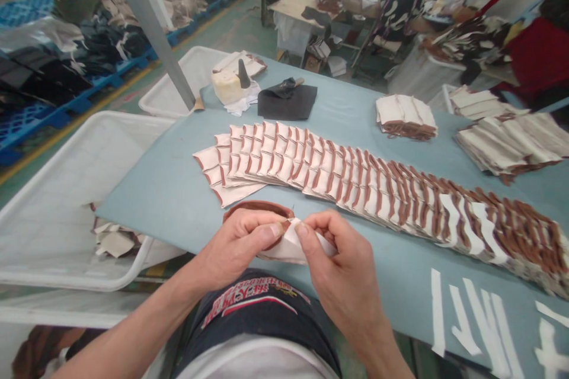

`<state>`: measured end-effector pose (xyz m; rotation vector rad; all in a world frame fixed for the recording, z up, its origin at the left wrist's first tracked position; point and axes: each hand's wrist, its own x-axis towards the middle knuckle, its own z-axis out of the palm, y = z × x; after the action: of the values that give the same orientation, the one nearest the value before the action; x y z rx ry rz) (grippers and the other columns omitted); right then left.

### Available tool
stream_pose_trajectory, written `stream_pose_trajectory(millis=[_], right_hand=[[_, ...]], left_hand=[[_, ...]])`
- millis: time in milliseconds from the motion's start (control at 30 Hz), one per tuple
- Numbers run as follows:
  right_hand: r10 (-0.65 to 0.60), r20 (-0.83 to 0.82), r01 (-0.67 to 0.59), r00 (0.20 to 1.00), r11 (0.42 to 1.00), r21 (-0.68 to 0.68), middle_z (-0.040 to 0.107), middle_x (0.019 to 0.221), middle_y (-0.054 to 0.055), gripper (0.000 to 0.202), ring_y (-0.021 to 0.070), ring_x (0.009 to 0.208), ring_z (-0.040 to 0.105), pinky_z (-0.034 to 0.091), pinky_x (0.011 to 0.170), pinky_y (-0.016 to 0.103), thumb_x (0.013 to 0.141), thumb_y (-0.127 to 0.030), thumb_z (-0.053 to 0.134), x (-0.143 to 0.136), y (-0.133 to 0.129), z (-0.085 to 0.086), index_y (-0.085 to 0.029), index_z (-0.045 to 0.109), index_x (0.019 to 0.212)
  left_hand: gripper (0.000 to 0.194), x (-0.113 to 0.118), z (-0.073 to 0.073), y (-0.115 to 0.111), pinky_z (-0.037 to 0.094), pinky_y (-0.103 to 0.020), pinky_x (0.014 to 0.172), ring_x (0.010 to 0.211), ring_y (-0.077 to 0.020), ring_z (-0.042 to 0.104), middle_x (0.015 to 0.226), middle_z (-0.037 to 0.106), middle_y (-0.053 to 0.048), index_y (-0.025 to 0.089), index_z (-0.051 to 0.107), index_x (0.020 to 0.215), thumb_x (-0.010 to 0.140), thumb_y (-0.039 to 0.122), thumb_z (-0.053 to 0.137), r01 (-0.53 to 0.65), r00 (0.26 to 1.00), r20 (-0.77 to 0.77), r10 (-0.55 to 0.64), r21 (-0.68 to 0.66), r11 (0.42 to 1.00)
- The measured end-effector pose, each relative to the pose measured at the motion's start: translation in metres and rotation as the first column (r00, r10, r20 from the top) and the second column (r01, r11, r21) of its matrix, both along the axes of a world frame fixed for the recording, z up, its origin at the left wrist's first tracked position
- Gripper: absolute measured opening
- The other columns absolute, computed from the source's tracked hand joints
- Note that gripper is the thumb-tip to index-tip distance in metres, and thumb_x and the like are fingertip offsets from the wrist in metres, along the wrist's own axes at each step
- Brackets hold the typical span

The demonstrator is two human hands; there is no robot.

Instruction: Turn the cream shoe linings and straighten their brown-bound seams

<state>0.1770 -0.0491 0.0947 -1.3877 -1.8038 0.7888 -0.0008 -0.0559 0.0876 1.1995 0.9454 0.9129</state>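
In front of my body, my left hand (240, 243) and my right hand (340, 257) pinch one white and brown sewn piece (288, 246), probably fabric or leather. The thumbs almost meet at its upper edge. A curved brown strip (255, 207) of the piece arches behind my left fingers, and a thin dark tip sticks up beside it. My fingers cover much of the piece. Just beyond, a long overlapping row of similar white pieces with brown edges (322, 169) runs across the blue table (178, 189) to the right.
White strips (486, 320) lie at the front right. Stacked pieces (406, 115) sit farther back, with more stacks (511, 139) at the right. A black cloth (287, 100) and a yellowish block (226, 86) lie at the back. White bins (57, 189) and a metal post (151, 23) stand left.
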Motion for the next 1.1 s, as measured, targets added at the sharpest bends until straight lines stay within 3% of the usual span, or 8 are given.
stream_pose_trajectory(millis=[167,300,433,767,1100], right_hand=[[-0.04,-0.031,0.042,0.999,0.997,0.072,0.065,0.068,-0.002,0.021,0.0136,0.062,0.061,0.043,0.06,0.026,0.095,-0.028,0.061,-0.005,-0.002,-0.014,-0.021,0.059,0.076],[-0.028,-0.04,0.035,0.999,0.981,0.189,0.065,0.071,-0.002,0.017,0.0127,0.064,0.061,0.044,0.063,0.026,0.095,-0.021,0.063,-0.004,-0.002,-0.015,-0.02,0.062,0.079],[-0.012,-0.05,0.022,0.999,0.979,0.202,0.063,0.07,-0.003,0.016,0.0119,0.064,0.06,0.044,0.063,0.025,0.094,-0.018,0.064,-0.003,0.0,-0.015,-0.02,0.063,0.078],[-0.097,0.048,0.073,0.994,0.928,0.366,0.06,0.07,-0.003,0.017,0.0116,0.062,0.057,0.04,0.061,0.027,0.095,-0.018,0.064,-0.009,-0.001,-0.027,-0.021,0.059,0.079],[0.02,-0.01,-0.017,1.0,0.972,0.234,0.057,0.067,-0.004,0.02,0.0118,0.059,0.052,0.039,0.057,0.026,0.093,-0.014,0.06,-0.006,0.006,-0.025,-0.022,0.057,0.075]], left_hand=[[0.039,-0.002,-0.007,0.0,0.024,-0.025,0.054,0.059,-0.0099,0.026,0.065,0.03,0.005,0.018,0.041,0.064,0.1,0.032,0.048,-0.001,1.0,-0.016,0.0,-0.021,1.0],[0.039,-0.001,-0.008,0.0,0.024,-0.025,0.054,0.06,-0.0096,0.028,0.067,0.033,0.005,0.018,0.042,0.064,0.1,0.032,0.049,-0.014,1.0,-0.015,0.013,-0.029,0.999],[0.038,0.001,-0.01,0.001,0.025,-0.025,0.054,0.06,-0.0094,0.029,0.067,0.034,0.005,0.017,0.044,0.064,0.1,0.03,0.049,-0.016,1.0,0.0,0.016,-0.035,0.999],[0.04,0.0,-0.015,0.002,0.023,-0.026,0.055,0.059,-0.0101,0.025,0.064,0.029,0.005,0.02,0.033,0.063,0.098,0.03,0.049,-0.026,1.0,0.005,0.026,-0.064,0.998],[0.036,0.0,-0.022,0.006,0.02,-0.026,0.052,0.057,-0.0093,0.024,0.063,0.032,0.005,0.017,0.043,0.062,0.094,0.031,0.054,-0.071,0.995,0.059,0.083,-0.184,0.98]])
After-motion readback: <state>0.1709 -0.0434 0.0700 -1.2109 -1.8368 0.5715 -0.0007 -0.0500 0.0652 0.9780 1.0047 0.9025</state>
